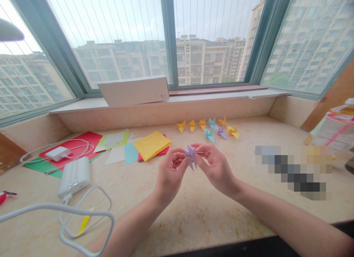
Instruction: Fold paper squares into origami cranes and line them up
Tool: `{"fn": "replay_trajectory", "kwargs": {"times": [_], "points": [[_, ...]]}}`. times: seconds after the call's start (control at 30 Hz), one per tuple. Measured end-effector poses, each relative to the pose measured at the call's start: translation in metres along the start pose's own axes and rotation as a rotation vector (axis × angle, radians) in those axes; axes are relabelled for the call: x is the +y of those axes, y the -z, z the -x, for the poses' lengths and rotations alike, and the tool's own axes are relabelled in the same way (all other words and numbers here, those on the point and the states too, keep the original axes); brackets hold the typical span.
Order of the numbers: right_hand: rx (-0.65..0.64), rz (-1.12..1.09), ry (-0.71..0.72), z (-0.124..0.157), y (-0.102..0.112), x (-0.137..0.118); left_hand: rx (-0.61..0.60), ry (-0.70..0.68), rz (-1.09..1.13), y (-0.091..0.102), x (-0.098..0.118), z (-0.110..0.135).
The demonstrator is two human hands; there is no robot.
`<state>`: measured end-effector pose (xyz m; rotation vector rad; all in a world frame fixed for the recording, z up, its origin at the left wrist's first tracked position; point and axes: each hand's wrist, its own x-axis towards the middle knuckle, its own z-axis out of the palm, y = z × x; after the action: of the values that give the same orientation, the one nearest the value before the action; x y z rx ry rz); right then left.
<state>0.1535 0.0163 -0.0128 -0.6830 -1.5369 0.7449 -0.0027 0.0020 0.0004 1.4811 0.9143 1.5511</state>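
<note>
A small purple origami crane is pinched between my two hands above the stone counter, its points sticking up and down. My left hand grips its left side between thumb and fingers. On the other side, my right hand pinches it the same way. The fingers partly cover the folded paper. Behind my hands stand several finished paper cranes: yellow ones, blue ones and a purple one. Left of my hands lies a stack of coloured paper, with a yellow sheet on top.
A white power bank with a looping cable lies at the left, near a white charger on red paper. A white box rests on the window sill. Clear plastic packaging stands at the right; a blurred patch lies before it.
</note>
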Motion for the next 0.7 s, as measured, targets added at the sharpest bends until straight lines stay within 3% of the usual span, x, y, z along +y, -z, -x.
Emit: {"fn": "replay_trajectory", "kwargs": {"times": [0.17,0.37,0.7], "points": [[0.016,0.091,-0.048,-0.0017,0.0020,-0.0012,0.007,0.034,0.019,0.0011,0.0016,-0.0016],[0.020,0.061,-0.154,-0.0048,0.0036,-0.0041,-0.093,0.101,-0.035,0.0033,0.0003,-0.0029],[-0.111,0.097,-0.217,-0.0066,0.0076,-0.0081,-0.159,0.108,-0.061,0.0042,-0.0004,-0.0025]]}}
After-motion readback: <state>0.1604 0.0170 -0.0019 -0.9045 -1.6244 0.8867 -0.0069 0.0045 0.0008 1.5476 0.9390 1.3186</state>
